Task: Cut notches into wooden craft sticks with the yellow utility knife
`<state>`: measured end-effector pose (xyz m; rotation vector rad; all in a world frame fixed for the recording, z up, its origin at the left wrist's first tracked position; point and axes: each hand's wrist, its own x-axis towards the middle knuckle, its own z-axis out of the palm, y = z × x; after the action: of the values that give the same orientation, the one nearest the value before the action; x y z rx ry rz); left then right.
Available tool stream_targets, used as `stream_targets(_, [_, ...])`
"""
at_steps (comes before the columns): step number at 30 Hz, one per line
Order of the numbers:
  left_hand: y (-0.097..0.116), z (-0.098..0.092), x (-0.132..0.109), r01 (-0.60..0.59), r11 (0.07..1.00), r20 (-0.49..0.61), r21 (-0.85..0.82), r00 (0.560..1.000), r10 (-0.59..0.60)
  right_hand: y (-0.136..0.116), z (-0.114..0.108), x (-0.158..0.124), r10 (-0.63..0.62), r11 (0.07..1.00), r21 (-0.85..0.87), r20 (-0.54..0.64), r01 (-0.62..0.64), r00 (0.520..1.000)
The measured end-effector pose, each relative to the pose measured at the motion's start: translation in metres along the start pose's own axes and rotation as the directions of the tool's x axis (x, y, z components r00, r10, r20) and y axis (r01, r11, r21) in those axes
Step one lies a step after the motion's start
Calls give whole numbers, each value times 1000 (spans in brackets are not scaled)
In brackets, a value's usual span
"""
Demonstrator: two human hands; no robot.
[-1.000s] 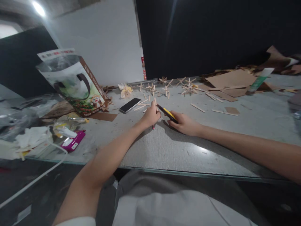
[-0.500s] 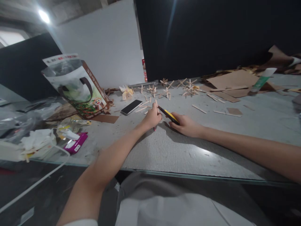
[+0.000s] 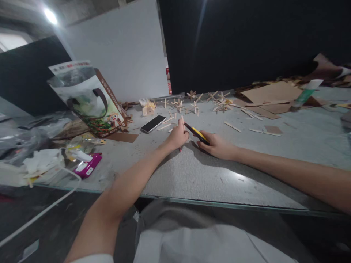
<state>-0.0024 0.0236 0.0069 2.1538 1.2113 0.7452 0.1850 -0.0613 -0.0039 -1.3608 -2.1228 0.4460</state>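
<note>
Okay, left hand (image 3: 177, 136) pinches a stick (image 3: 182, 119) — right hand (image 3: 217, 146) has fingers curled round a cutter (image 3: 198, 135), its tip near the stick — phone (image 3: 153, 124) nearby on table (image 3: 164, 179).

You're in a craft workspace | utility knife (image 3: 199, 134) over your desk (image 3: 164, 179) | near its far edge: crossed wooden sticks (image 3: 195, 107), cardboard sheets (image 3: 270, 92)

open tabletop (image 3: 175, 179) nearside of left hand (image 3: 178, 136), phone (image 3: 153, 124) and crossed sticks (image 3: 195, 106) blocking beyond, tall bag (image 3: 89, 106) left
</note>
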Motion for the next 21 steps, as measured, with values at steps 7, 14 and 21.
stream_targets(7, [-4,1,2,-23,999,-23,-25,999,22,-1,0,0,-2,1000,3,0,2,1000])
stream_targets(14, [-5,4,5,-65,998,-67,3,996,65,3,2,1,-8,1000,7,0,8,1000])
stream_targets(21, [-6,4,6,-60,998,-73,37,995,63,3,2,1,-15,1000,4,-11,15,1000])
